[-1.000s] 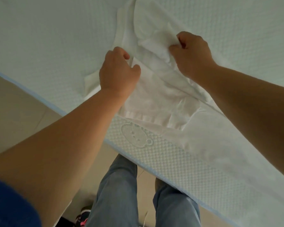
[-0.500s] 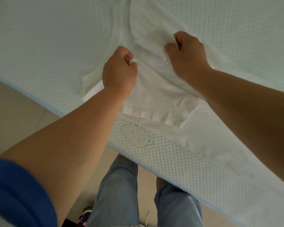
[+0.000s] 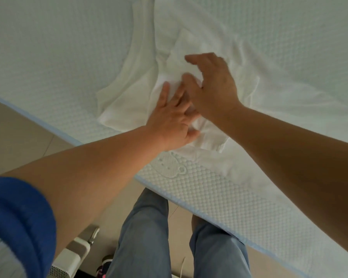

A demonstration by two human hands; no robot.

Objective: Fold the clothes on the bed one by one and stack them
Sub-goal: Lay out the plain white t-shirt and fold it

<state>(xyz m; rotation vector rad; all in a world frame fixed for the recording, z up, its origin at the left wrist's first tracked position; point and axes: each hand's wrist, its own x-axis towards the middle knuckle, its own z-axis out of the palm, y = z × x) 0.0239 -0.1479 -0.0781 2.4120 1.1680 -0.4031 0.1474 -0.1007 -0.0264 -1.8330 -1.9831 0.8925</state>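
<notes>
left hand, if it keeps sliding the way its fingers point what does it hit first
Likely the right hand. The left hand lies flat on the white garment, its fingers pointing up the bed toward it. Depth is unclear; it may slide underneath.

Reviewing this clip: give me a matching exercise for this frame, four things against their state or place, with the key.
Things:
1. left hand
2. right hand
3. white garment
4. bear emblem

States:
A. embossed on the mattress cover near the bed's edge
B. fingers spread, palm flat on the cloth
C. lying crumpled on the bed
D. fingers loosely open above the cloth, blurred

Pairs: 1-B, 2-D, 3-C, 4-A
</notes>
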